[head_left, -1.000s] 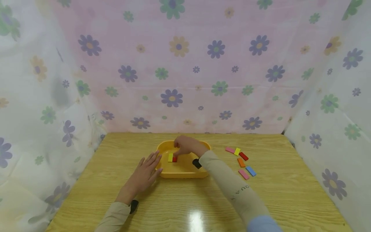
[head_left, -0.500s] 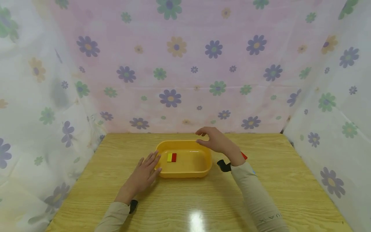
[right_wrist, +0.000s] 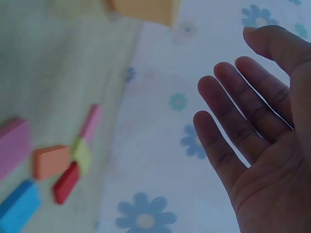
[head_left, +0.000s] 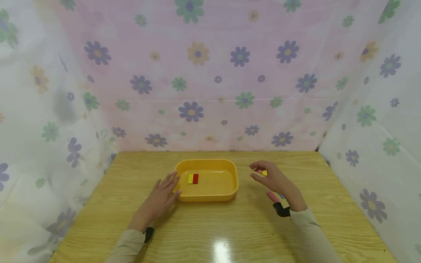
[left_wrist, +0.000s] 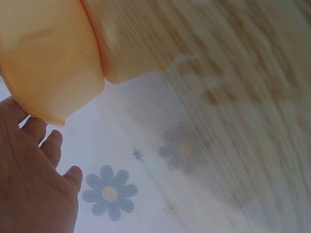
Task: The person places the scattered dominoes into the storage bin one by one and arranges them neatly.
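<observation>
We rest our left hand point(head_left: 162, 197) flat, fingers spread, against the yellow tray point(head_left: 230, 191); our right hand point(head_left: 274, 180) hovers relaxed over coloured blocks point(right_wrist: 48, 160) near the desk's point(head_left: 210, 226) right edge.

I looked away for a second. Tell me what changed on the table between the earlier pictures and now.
The right hand let go of the red block in the yellow tray, lifted out and swung right; now it hangs open over the loose colored blocks, holding nothing. The red block lies beside the yellow block. The left hand stayed flat against the tray's left rim; the tray did not move.
</observation>
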A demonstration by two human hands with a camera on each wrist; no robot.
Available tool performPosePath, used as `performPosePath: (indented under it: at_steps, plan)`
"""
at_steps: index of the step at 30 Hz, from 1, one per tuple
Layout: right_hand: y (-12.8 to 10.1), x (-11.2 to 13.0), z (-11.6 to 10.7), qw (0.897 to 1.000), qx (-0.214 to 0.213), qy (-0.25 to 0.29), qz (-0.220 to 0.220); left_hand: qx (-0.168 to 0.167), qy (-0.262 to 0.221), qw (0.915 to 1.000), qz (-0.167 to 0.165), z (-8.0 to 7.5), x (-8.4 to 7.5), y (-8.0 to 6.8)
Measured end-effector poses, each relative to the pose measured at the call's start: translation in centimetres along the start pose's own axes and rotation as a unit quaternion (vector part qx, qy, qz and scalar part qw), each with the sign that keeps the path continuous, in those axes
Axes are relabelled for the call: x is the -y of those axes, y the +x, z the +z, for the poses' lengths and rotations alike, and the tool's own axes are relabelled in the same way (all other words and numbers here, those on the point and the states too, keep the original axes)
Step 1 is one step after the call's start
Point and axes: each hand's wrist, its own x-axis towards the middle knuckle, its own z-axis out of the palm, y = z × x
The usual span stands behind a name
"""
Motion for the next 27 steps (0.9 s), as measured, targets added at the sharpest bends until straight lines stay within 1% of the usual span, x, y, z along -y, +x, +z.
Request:
performPosePath:
  at_steps: [3, 8, 12, 16, 20, 24, 27]
  plan:
    - [-1.9, -1.2, 0.3, 1.0, 0.004, -0.001, 0.02, 0.005, 0.002, 1.0, -0.006, 0.1, 0.1, -0.1]
    - [-4.7, -2.7, 0.3, 0.998, 0.03, -0.004, 0.057, 0.005, -0.002, 1.0, -0.008, 0.0, 0.1, -0.2]
    - [-6.1, -3.7, 0.1, 0.997, 0.047, -0.029, 0.045, 0.004, -0.007, 0.9999, -0.006, 0.1, 0.2, -0.3]
    - [-7.0, -4.6, -0.1, 0.996, 0.057, -0.058, 0.026, 0.003, -0.008, 1.0, -0.004, 0.2, 0.2, -0.2]
    - [-7.6, -5.2, -0.4, 0.994, 0.074, -0.068, 0.037, 0.003, -0.007, 1.0, -0.002, 0.3, 0.3, -0.2]
    - [-7.7, -5.2, -0.7, 0.992, 0.093, -0.067, 0.045, 0.001, -0.009, 1.0, 0.0, 0.3, 0.5, -0.1]
    - [-7.5, -5.2, -1.0, 0.991, 0.106, -0.081, 0.032, -0.001, -0.008, 1.0, 0.002, 0.4, 0.5, -0.1]
